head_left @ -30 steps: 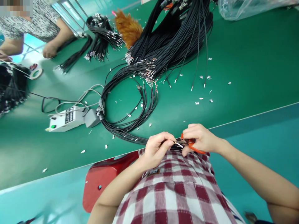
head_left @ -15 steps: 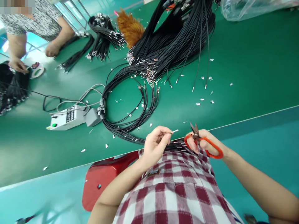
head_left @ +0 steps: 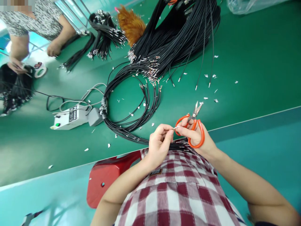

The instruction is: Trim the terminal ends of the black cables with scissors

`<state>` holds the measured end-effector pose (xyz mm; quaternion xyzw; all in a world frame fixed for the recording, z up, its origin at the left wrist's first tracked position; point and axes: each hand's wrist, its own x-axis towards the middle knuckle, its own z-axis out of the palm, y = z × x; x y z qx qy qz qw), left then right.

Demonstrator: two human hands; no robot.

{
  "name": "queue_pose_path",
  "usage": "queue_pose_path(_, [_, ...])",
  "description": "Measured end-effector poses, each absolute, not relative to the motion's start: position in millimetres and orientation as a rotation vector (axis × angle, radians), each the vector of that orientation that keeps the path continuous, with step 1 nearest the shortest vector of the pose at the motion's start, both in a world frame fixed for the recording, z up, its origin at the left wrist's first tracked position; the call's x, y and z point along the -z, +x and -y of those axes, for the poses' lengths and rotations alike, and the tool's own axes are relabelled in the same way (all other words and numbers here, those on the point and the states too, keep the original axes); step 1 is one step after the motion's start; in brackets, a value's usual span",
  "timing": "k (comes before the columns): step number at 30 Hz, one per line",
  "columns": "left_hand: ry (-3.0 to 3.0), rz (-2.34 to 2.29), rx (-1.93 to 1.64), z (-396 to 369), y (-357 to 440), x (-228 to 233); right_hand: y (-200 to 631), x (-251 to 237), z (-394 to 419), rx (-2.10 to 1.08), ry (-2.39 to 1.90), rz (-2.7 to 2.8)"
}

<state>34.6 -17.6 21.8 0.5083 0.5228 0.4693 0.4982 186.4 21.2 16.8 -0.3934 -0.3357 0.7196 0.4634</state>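
The left hand point(head_left: 158, 142) has its grip pinched, thumb against forefinger, on a cable end point(head_left: 176, 127) held up above the person's lap; only the short pale tip shows, and where its black length runs behind the fingers is hidden. The right hand point(head_left: 208, 145) has its grip curled round the scissors point(head_left: 193, 116), their blades a little apart and pointing away from the body. Some of its fingers are lost behind the orange handles. Its thumb comes right up to the pale tip, though whether it presses on it is too small to tell.

Under both hands a bundle of black cables point(head_left: 180, 145) crosses the lap, partly covered by them, above the checked garment point(head_left: 178, 194). On the worktop point(head_left: 254, 53), a coil of cables point(head_left: 117, 74) lies near the left hand, its grey connectors too tangled to count. Beside it stands a white box point(head_left: 79, 113) whose label cannot be read. Farther back, the big cable heap point(head_left: 188, 40) is cut by the top edge, as is a clear bag point(head_left: 246, 5); a brown duster point(head_left: 131, 24) is partly behind that heap. A red stool point(head_left: 103, 179) is half covered by the left forearm. At far left, a co-worker's hand point(head_left: 17, 66) is over more black cables, its hold blurred.
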Motion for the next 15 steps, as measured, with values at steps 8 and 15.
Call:
queue_pose_path(8, [1.382,-1.269,-1.144,14.1,34.7,-27.4,188.5,-9.9,-20.7,-1.801,-0.867,0.789])
queue_pose_path(15, [1.278,-1.303,-1.080,17.5,33.4,-27.7,180.2,-6.0,-21.1,-1.808,-0.888,0.680])
